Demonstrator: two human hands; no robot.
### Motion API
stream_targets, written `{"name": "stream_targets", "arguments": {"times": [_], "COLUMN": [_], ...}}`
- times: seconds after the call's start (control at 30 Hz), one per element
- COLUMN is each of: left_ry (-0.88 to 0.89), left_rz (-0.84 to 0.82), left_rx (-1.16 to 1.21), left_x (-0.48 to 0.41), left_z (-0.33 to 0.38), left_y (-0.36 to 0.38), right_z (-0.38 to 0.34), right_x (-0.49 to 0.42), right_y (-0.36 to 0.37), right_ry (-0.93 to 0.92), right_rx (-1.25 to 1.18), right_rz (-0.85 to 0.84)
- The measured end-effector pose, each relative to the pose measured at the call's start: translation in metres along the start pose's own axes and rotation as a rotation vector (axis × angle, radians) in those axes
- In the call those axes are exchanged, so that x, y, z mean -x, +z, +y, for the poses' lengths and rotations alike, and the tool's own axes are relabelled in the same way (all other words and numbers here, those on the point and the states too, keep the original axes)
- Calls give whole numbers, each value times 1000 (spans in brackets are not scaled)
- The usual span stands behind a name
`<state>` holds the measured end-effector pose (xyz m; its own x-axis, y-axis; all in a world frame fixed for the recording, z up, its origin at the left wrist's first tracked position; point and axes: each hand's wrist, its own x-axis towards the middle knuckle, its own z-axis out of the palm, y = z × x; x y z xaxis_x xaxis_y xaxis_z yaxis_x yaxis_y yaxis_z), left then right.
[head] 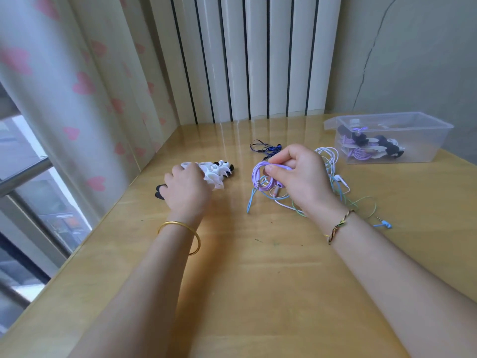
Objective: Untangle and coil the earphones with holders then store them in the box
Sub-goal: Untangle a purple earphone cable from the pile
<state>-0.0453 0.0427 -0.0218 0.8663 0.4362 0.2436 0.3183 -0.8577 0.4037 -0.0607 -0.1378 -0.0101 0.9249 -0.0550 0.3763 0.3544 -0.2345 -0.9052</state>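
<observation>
On the tabletop, well apart from the clear plastic box toward the window, the left grip lies over a heap of white and black holders. Its fingers curl down out of view, so it cannot be told whether they clamp a holder or merely rest on the heap. Between that heap and the box, the right grip is clamped on the purple earphones, thumb and fingers pinching the wound loops just above the tabletop. Under this coil and spreading toward the box lies a tangle of white, blue and green earphones, not yet sorted. The dark blue earphones lie apart from it, on the side away from the person. Inside the box, several stored earphones already sit coiled on holders. Judged stage: the purple coil is formed but no holder is fitted yet. Probable faults: the loops, held by one pinch only, may spring open if the pinch slackens. A blue strand appears to pass through or against the coil, so lifting could drag the tangle along. The heaped holders may interlock, so that several rise together when one is drawn out.
</observation>
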Motion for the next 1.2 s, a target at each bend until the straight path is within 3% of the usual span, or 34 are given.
{"name": "stream_targets", "arguments": {"times": [0.23,0.47,0.57,0.73,0.8,0.93,1.1,1.2], "left_ry": [4,86,178,154,158,225,328,451], "left_rz": [-32,-73,-143,-624,-687,-784,-1042,-1001], "left_rx": [-180,-121,144,1000,1170,1333,1441,1336], "left_x": [1,12,14,23,27,37,32,31], "left_z": [-6,6,25,59,72,97,111,119], "left_y": [14,-10,-36,-41,-30,-16,-8,-4], "right_z": [2,2,-3,-11,-9,3,12,14], "right_x": [5,5,5,-4,-7,-13,-22,-25], "right_y": [-1,-4,-7,-21,-31,-54,-80,-85], "right_ry": [2,37,113,331,404,481,546,565], "right_rx": [-18,-56,-206,-646,-757,-903,-1029,-1057], "right_rz": [-41,-44,-70,-97,-83,-23,69,89]}}
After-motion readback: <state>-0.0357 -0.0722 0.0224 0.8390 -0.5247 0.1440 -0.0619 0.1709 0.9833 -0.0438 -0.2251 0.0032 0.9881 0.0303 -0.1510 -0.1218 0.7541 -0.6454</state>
